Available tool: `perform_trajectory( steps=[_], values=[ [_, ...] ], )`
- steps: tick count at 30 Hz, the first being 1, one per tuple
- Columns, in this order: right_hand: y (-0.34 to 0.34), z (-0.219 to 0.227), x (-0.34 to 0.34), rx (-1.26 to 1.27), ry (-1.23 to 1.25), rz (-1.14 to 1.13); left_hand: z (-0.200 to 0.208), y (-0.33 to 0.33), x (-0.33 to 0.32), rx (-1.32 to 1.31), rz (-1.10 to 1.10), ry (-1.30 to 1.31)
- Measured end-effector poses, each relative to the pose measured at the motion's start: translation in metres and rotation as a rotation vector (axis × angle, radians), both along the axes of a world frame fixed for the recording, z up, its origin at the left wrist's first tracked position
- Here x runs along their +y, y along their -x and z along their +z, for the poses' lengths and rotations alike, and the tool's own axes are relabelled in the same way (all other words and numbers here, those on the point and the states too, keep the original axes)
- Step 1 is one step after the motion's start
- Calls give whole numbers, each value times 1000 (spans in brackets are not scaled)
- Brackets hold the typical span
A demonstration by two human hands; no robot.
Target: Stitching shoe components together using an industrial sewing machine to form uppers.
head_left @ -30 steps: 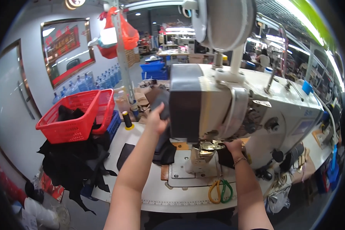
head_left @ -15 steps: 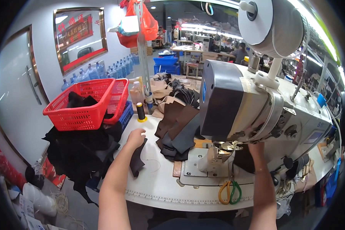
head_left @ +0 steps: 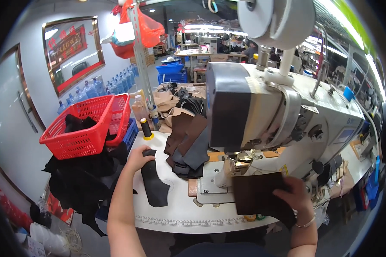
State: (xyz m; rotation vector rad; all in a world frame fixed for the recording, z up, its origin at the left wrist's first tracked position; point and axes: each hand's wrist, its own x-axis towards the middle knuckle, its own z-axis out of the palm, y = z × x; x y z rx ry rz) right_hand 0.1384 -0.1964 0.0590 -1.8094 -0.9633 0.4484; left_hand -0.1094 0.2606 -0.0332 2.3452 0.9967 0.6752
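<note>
My left hand (head_left: pixel 140 159) is closed on the top end of a dark grey leather-like piece (head_left: pixel 155 185), which hangs over the left part of the white sewing table (head_left: pixel 180 214). In my right hand (head_left: pixel 296 195) is a wider dark brown leather-like piece (head_left: pixel 256 193), pinched at its right edge. It is raised in front of the sewing machine (head_left: pixel 229 109) and covers part of the needle plate. Below it, only the handle loops of the scissors (head_left: pixel 249 218) show. A heap of brown and grey cut pieces (head_left: pixel 188 147) lies between my hands, left of the needle.
A black thread cone (head_left: pixel 146 129) stands beyond my left hand. Red baskets (head_left: pixel 73 143) with dark material sit at the left, above draped black pieces (head_left: pixel 79 188). A metal post (head_left: pixel 143 73) rises behind the table, and a large white spool (head_left: pixel 278 21) tops the machine.
My right hand has come from beside the machine toward me, lifting the brown piece into view over the scissors. My left hand now grips the grey piece's top end. The view has shifted.
</note>
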Motion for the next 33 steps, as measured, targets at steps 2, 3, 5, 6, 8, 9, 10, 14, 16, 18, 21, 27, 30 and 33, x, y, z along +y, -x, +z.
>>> perform_trajectory(
  steps=[2, 3, 5, 6, 8, 9, 10, 14, 16, 18, 21, 27, 30, 33],
  values=[
    [7, -11, 24, -293, -22, 88, 56, 9, -50, -148, -114, 105],
    [14, -15, 40, -302, -54, 116, 79, 15, -74, -211, -170, 178],
    [25, -15, 65, -474, -123, 188, 110, 26, -113, -299, -436, 47],
    [31, -18, 76, -501, -170, 187, 127, 26, -139, -353, -556, 18],
    [41, -25, 102, -548, -291, 153, 133, 20, -176, -386, -720, 57],
    [47, -27, 117, -569, -367, 118, 127, 16, -190, -405, -732, 120],
    [53, -34, 132, -609, -496, 97, 123, 13, -204, -421, -709, 179],
    [69, -40, 160, -616, -548, 76, 100, -5, -221, -515, -696, 520],
    [69, -44, 166, -608, -554, 30, 90, -9, -227, -666, -727, 809],
    [70, -51, 167, -469, -542, 31, 80, -16, -235, -723, -676, 772],
    [68, -57, 159, 27, -509, 254, 74, -40, -226, -618, -379, -254],
    [66, -52, 131, 381, -363, 401, 69, -43, -216, -478, -370, -134],
    [66, -51, 123, 361, -349, 394, 68, -45, -219, -488, -362, -142],
    [69, -45, 117, 269, -336, 374, 66, -46, -222, -513, -366, -149]
  ],
)
